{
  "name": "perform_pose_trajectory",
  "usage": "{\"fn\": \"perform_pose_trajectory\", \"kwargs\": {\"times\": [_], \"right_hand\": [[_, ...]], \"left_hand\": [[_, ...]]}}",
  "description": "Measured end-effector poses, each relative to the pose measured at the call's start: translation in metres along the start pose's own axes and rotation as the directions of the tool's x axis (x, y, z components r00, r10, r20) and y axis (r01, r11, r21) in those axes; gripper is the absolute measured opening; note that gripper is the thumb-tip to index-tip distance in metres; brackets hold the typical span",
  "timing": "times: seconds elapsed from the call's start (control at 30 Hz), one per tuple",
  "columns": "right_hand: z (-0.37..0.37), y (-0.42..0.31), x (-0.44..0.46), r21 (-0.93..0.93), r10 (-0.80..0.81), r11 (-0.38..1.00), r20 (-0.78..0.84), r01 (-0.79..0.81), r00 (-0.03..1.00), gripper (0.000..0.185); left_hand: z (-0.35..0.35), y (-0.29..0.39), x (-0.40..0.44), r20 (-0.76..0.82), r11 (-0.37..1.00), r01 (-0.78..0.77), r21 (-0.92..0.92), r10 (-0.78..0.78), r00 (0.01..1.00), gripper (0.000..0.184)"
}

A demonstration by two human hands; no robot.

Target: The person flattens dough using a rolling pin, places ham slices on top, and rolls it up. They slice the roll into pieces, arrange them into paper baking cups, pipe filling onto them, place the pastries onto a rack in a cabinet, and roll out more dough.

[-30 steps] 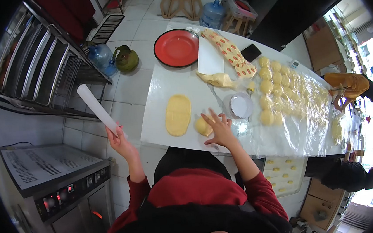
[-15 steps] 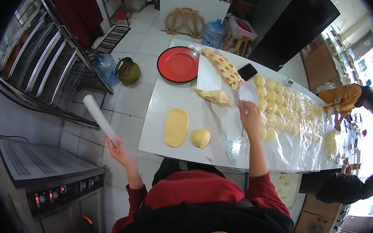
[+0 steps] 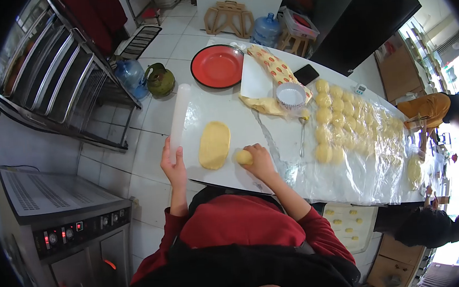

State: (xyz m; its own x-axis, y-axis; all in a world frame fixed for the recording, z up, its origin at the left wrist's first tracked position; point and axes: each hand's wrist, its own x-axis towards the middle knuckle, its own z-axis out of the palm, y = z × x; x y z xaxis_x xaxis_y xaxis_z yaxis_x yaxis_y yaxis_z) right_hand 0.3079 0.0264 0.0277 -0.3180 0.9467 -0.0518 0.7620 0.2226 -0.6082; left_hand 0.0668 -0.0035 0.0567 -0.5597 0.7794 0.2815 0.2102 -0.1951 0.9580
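Observation:
My left hand (image 3: 174, 164) is wrapped round the lower end of a white rolling pin (image 3: 180, 114), which stands out over the table's left edge. Fingers of my right hand (image 3: 259, 161) curl round a small dough ball (image 3: 243, 157) on the white table (image 3: 247, 128). Between the hands lies a flattened oval of dough (image 3: 214, 145). A fluted paper cup (image 3: 291, 95) rests near the crumpled yellow wrap (image 3: 263, 105). To the right, rows of dough balls (image 3: 323, 115) sit under clear plastic.
A red plate (image 3: 217, 66), a patterned cloth (image 3: 272, 64), a phone (image 3: 306, 74) and a spoon (image 3: 302, 138) are on the table. An oven (image 3: 63, 194) and a tray rack (image 3: 65, 75) stand left. Two other people are at the right. A tray (image 3: 354, 222) is below the table.
The rolling pin has swung right toward the table. My right hand has left the paper cup, now farther back, and come down onto the dough ball.

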Motion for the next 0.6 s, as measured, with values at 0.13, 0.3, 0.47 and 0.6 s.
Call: {"fn": "perform_pose_trajectory", "kwargs": {"times": [0.13,0.3,0.47,0.6], "right_hand": [[-0.050,-0.016,-0.003,0.020,-0.112,0.993,-0.025,0.113,0.993,0.056],[-0.027,0.005,-0.007,-0.126,-0.044,0.990,0.164,0.065,0.986,0.082],[-0.061,-0.012,-0.028,-0.120,-0.142,0.988,-0.403,0.102,0.904,0.102],[-0.039,0.046,-0.044,-0.494,-0.245,0.867,-0.322,0.058,0.914,0.079]], "left_hand": [[0.002,0.004,0.001,0.034,0.997,-0.031,0.077,0.029,0.999,0.034],[0.020,-0.013,-0.007,0.166,0.979,-0.105,0.177,0.076,0.983,0.035],[0.048,-0.003,-0.019,0.502,0.822,-0.331,0.464,0.063,0.863,0.035],[0.068,-0.009,-0.039,0.757,0.749,-0.622,0.228,0.266,0.598,0.038]]}}
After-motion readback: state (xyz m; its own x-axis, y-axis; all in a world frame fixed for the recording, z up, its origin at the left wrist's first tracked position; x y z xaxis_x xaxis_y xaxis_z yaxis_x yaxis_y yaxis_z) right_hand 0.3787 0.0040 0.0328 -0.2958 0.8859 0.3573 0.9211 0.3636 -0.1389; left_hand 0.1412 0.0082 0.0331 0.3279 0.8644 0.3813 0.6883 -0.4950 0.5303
